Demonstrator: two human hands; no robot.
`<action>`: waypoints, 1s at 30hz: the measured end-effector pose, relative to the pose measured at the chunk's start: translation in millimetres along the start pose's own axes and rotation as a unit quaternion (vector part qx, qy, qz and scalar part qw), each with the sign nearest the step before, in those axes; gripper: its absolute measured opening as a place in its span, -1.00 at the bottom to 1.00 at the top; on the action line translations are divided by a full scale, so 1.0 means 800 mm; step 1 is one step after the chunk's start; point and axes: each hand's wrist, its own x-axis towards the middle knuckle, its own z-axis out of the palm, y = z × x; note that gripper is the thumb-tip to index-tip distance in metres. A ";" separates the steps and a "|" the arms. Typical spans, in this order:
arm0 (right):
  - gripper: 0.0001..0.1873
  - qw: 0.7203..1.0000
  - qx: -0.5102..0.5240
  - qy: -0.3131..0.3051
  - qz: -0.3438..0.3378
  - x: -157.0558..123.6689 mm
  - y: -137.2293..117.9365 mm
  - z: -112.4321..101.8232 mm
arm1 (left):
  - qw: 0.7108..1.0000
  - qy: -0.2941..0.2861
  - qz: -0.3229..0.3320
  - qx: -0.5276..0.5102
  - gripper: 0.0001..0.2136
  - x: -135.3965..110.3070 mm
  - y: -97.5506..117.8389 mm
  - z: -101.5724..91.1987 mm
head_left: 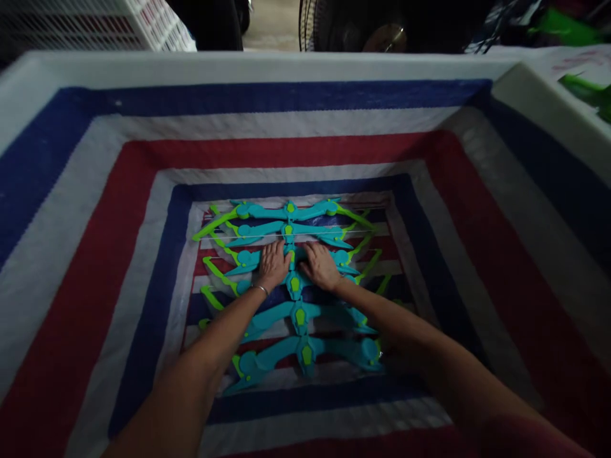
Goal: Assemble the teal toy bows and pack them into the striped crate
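Toy bows with turquoise limbs and lime-green tips lie in a row along the bottom of a deep lined bin. My left hand (273, 264) is on the left limb of the third toy bow (292, 256) from the far end, its fingers folded over the limb and its thumb near the green centre piece. On that bow's other limb is my right hand (321, 266), fingers bent over it; the undersides of both hands are hidden. Just beyond lies another toy bow (287, 231) with a pale string across it. Nearer me sits a further toy bow (306, 351).
Red, white and blue striped sheeting (286, 152) lines the bin, whose pale rim (286, 67) surrounds my arms. Behind it stand a white slatted crate (143, 25) and a dark fan (353, 28). Green pieces (585, 86) lie at the right edge.
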 end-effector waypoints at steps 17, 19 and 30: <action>-0.55 0.997 -0.027 0.014 0.064 0.071 0.015 -0.028 | 1.000 0.014 -0.003 0.001 -0.51 -0.007 0.008 0.004; -0.48 0.995 -0.027 0.031 0.087 0.106 0.024 -0.040 | 1.000 0.014 -0.005 0.004 -0.53 -0.006 0.009 0.002; -0.35 0.995 -0.004 0.002 0.096 0.134 0.040 -0.005 | 0.999 -0.026 -0.017 -0.028 -0.52 0.008 0.000 -0.005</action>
